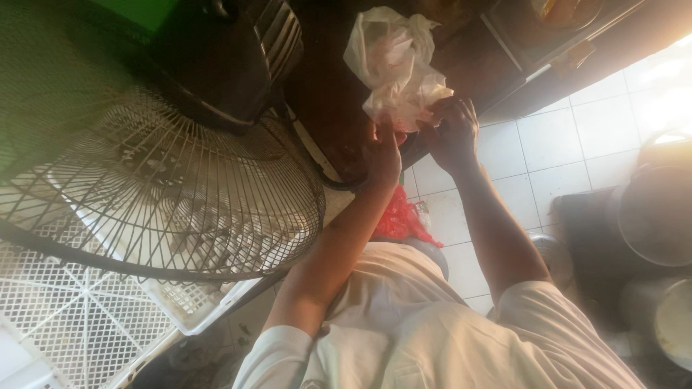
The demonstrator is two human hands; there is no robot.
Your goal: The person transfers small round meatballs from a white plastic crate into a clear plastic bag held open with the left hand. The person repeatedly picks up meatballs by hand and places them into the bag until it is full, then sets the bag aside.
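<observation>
Upper centre: my left hand and right hand both grasp a crumpled, translucent white plastic bag beside a wire-grille fan.

A white plastic bag is showing faint red marks. Red plastic is lying over white floor tiles.

The fingertips of the right hand were buried in the crumpled plastic bag, so its grip could not be judged. The left hand was seen from the back only, its palm hidden. The fan was cut off at the left edge and blurred by a green haze. The pots at the right edge were cropped and washed out by glare. The red bag was partly covered by the left forearm.
</observation>
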